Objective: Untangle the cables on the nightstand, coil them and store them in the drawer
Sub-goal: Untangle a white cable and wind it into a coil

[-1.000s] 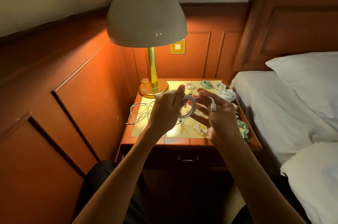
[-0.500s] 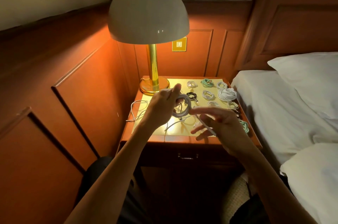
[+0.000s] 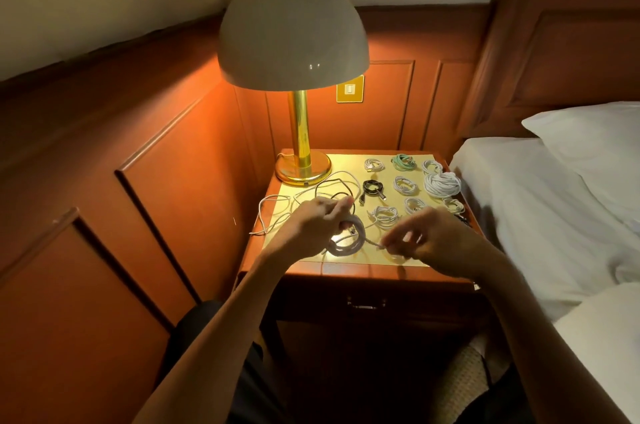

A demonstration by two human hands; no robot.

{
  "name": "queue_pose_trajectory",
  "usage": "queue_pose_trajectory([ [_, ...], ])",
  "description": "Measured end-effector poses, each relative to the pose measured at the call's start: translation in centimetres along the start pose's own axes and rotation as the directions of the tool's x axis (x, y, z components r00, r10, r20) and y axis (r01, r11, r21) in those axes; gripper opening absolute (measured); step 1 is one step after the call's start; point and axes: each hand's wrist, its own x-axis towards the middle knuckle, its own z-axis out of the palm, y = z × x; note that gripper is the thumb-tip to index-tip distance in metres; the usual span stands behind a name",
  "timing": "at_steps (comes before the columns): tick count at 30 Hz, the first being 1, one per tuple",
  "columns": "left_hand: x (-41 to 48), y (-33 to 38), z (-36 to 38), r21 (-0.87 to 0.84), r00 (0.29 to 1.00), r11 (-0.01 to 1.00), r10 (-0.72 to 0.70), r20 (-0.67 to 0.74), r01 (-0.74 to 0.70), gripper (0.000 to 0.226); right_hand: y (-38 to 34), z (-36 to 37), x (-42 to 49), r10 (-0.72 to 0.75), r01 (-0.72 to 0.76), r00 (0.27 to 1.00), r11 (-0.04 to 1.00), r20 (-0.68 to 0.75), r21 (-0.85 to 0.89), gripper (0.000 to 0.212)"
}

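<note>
Head view: nightstand worktop (image 3: 349, 269) at centre frame, yellow-lit under a brass dome lamp (image 3: 294, 32).
Left hand (image 3: 311, 227): closed around a pale grey cable coil (image 3: 348, 240), held just above the front of the worktop.
Right hand (image 3: 436, 240): fingers pinched on the coil's free tail (image 3: 375, 245); blurred.
Handling: likely light, limp, springy; best held across the stacked loops, or they spring open.
Finished coils: about ten at right; one mint green (image 3: 403, 162), one black (image 3: 373, 187), one thick white bundle (image 3: 442, 184), the rest small white.
Loose cables (image 3: 311, 195): tangled at left, seemingly one white, one dark.
Drawer (image 3: 366, 304): shut, below.
</note>
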Motion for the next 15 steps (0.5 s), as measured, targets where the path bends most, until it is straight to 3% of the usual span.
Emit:
queue_pose_trajectory([
  [2, -0.1, 0.2, -0.4, -0.176, 0.998, 0.984, -0.015, 0.067, 0.026, 0.049, -0.5, 1.3, 0.4, -0.160, 0.097, 0.933, 0.974, -0.322, -0.204, 0.019],
  [4, -0.3, 1.0, -0.8, -0.363, 0.997, 0.932, 0.012, 0.071, 0.015, 0.043, -0.7, 3.3, 0.6, -0.257, 0.109, 0.817, 0.948, -0.516, -0.300, 0.018],
  [6, -0.6, 2.1, -0.9, -0.501, 0.996, 0.865, 0.049, 0.072, -0.006, 0.040, -1.0, 5.1, 0.7, -0.287, 0.116, 0.713, 0.948, -0.640, -0.296, 0.021],
  [9, -0.8, 3.4, -0.3, -0.525, 0.996, 0.848, 0.088, 0.010, -0.070, 0.048, -2.0, 6.1, 0.9, -0.238, 0.140, 0.585, 0.971, -0.775, -0.192, 0.024],
  [11, -0.7, 3.7, 0.1, -0.431, 0.987, 0.888, 0.130, -0.094, -0.158, 0.046, -2.9, 6.5, 0.9, -0.069, 0.102, 0.604, 0.995, -0.794, -0.009, 0.023],
  [13, -0.8, 3.8, 0.4, -0.179, 0.944, 0.941, 0.247, -0.218, -0.287, 0.043, -3.8, 6.6, 1.1, 0.230, 0.094, 0.668, 0.917, -0.708, 0.387, 0.019],
  [14, -0.7, 3.9, 0.5, -0.095, 0.926, 0.946, 0.278, -0.255, -0.310, 0.046, -4.2, 6.4, 1.2, 0.383, 0.137, 0.706, 0.751, -0.595, 0.646, 0.019],
  [15, -0.8, 4.2, 0.6, -0.069, 0.919, 0.949, 0.278, -0.280, -0.308, 0.049, -4.6, 6.0, 1.2, 0.486, 0.169, 0.755, 0.504, -0.440, 0.847, 0.020],
])
